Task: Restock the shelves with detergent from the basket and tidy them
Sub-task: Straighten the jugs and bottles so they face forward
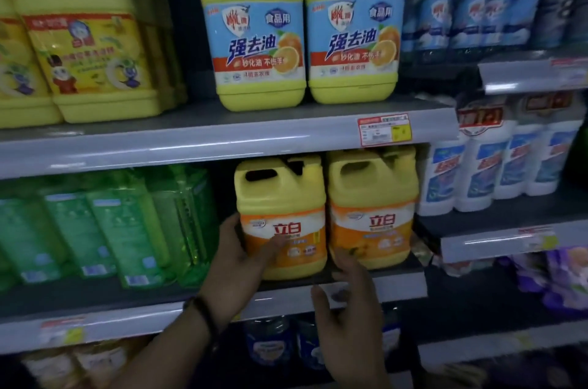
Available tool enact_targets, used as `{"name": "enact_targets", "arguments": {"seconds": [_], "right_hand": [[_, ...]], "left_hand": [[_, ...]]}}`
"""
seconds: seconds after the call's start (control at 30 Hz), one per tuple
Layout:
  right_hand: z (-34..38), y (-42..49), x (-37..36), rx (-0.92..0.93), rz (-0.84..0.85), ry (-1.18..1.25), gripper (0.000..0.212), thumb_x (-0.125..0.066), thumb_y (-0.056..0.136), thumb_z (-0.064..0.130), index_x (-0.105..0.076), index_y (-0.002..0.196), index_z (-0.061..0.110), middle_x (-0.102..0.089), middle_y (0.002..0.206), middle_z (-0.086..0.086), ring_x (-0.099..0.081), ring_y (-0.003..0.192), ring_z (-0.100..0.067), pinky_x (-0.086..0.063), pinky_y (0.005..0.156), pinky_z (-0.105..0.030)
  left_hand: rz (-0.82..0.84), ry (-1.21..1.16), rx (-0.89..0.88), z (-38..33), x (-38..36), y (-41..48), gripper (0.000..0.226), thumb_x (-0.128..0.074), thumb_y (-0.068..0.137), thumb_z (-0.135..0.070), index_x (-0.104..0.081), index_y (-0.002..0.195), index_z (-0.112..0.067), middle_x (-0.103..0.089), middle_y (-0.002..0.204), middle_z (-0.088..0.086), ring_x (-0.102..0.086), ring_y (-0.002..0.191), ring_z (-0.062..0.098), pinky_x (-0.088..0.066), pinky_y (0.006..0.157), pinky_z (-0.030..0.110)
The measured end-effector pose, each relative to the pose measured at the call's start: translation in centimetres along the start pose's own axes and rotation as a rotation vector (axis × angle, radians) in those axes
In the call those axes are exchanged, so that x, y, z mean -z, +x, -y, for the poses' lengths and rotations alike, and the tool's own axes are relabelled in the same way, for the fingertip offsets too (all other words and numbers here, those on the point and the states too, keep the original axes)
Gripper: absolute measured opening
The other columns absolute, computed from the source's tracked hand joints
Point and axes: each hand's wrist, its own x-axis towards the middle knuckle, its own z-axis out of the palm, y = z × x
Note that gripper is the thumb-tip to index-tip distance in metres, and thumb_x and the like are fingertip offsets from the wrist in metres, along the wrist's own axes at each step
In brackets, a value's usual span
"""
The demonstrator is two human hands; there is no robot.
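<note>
Head view faces dim shop shelving with grey front lips. At centre, on the middle shelf [95, 296], the left jug [281, 216] and the right jug [372, 207], both yellow with orange labels, stand side by side. The left hand [235, 258], reaching in from 7 o'clock, grips the left jug, palm on its side and thumb across the label. The right hand [346, 309], at 6 o'clock, is relaxed with fingers spread, fingertips at the foot of the right jug; I cannot tell if they touch it.

Green bottles [95, 229] fill 9 o'clock. Blue-labelled jugs [257, 32] stand at 12 on the upper shelf [191, 140], whose lip carries a price tag [385, 130]. White bottles [496, 172] sit at 3 o'clock.

Dark containers [270, 344] at 6 o'clock are murky and partly behind the arms. Cartoon-labelled jugs [79, 48] at 10 are cut by the edge.
</note>
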Motion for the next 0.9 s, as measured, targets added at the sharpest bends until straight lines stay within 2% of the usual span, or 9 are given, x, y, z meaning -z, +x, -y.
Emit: {"name": "enact_targets", "arguments": {"seconds": [0.13, 0.23, 0.33, 0.4, 0.47, 0.53, 0.63, 0.73, 0.9], "right_hand": [[0.2, -0.4, -1.5, 0.072, 0.068, -0.009, 0.067, -0.068, 0.102, 0.034, -0.028, 0.148, 0.062, -0.029, 0.156, 0.025, -0.045, 0.133, -0.004, -0.049, 0.104, -0.027], [0.8, -0.9, -2.5, 0.143, 0.052, 0.004, 0.067, -0.071, 0.101, 0.029, -0.035, 0.155, 0.048, -0.023, 0.162, 0.023, -0.037, 0.146, -0.004, -0.043, 0.111, -0.021], [1.1, -1.4, -3.5, 0.183, 0.036, -0.004, 0.069, -0.072, 0.101, 0.028, -0.036, 0.158, 0.040, -0.019, 0.163, 0.020, -0.027, 0.154, -0.002, -0.038, 0.117, -0.019], [1.2, -1.4, -4.1, 0.198, 0.051, -0.032, 0.076, -0.070, 0.100, 0.036, -0.030, 0.164, 0.038, -0.011, 0.168, 0.022, -0.018, 0.159, -0.004, -0.036, 0.121, -0.026], [1.2, -1.5, -4.6, 0.188, 0.111, -0.031, 0.088, -0.072, 0.096, 0.047, -0.019, 0.166, 0.045, 0.003, 0.172, 0.030, -0.005, 0.162, -0.003, -0.033, 0.123, -0.031], [1.5, -1.2, -4.8, 0.158, 0.172, 0.000, 0.099, -0.076, 0.090, 0.053, -0.011, 0.165, 0.052, 0.010, 0.170, 0.036, -0.002, 0.162, 0.001, -0.036, 0.122, -0.033], [1.5, -0.6, -4.9, 0.124, 0.200, 0.024, 0.109, -0.078, 0.083, 0.059, -0.004, 0.163, 0.059, 0.001, 0.170, 0.036, -0.013, 0.160, 0.001, -0.038, 0.121, -0.033], [1.4, 0.1, -4.8, 0.113, 0.209, 0.048, 0.111, -0.081, 0.084, 0.055, -0.004, 0.164, 0.055, -0.018, 0.170, 0.027, -0.028, 0.155, 0.001, -0.040, 0.120, -0.031], [1.5, 1.8, -5.2, 0.147, 0.145, -0.083, 0.111, -0.081, 0.087, 0.051, -0.005, 0.168, 0.042, -0.037, 0.165, 0.013, -0.041, 0.149, -0.011, -0.049, 0.114, -0.043]], "left_hand": [[-0.021, -0.047, 0.030, 0.8, -0.6, 1.4, 0.048, -0.068, 0.099, -0.038, -0.052, 0.143, -0.026, -0.072, 0.131, -0.009, -0.072, 0.113, 0.005, -0.060, 0.089, 0.025], [-0.025, -0.050, 0.032, 1.0, -0.8, 1.6, 0.033, -0.059, 0.105, -0.035, -0.053, 0.136, -0.028, -0.070, 0.126, -0.012, -0.071, 0.105, -0.001, -0.056, 0.074, 0.013], [-0.030, -0.051, 0.044, 0.9, -0.9, 1.4, 0.031, -0.055, 0.106, -0.038, -0.050, 0.135, -0.028, -0.069, 0.125, -0.013, -0.070, 0.106, 0.000, -0.053, 0.079, 0.020], [-0.041, -0.047, 0.058, 0.9, -0.8, 1.6, 0.034, -0.055, 0.105, -0.040, -0.051, 0.135, -0.024, -0.069, 0.126, -0.011, -0.070, 0.102, -0.005, -0.051, 0.082, 0.023], [-0.053, -0.061, 0.071, 1.1, -0.6, 1.5, 0.033, -0.056, 0.105, -0.043, -0.055, 0.131, -0.023, -0.071, 0.127, -0.007, -0.070, 0.100, -0.007, -0.051, 0.086, 0.026], [-0.049, -0.078, 0.069, 1.4, -0.4, 0.9, 0.037, -0.055, 0.103, -0.054, -0.061, 0.126, -0.026, -0.073, 0.126, -0.005, -0.070, 0.109, 0.000, -0.053, 0.097, 0.034], [-0.027, -0.058, 0.040, 2.1, 0.3, 0.3, 0.046, -0.044, 0.100, -0.070, -0.064, 0.127, -0.038, -0.070, 0.130, -0.008, -0.066, 0.123, 0.008, -0.050, 0.109, 0.044], [0.063, 0.008, 0.023, 1.9, 0.4, -0.6, 0.059, -0.031, 0.100, -0.078, -0.053, 0.145, -0.047, -0.062, 0.146, -0.010, -0.054, 0.141, 0.017, -0.041, 0.118, 0.053], [0.115, -0.020, -0.050, 1.9, -0.4, -2.3, 0.056, -0.036, 0.102, -0.064, -0.049, 0.150, -0.039, -0.065, 0.142, -0.012, -0.062, 0.132, 0.010, -0.049, 0.112, 0.044]]}}
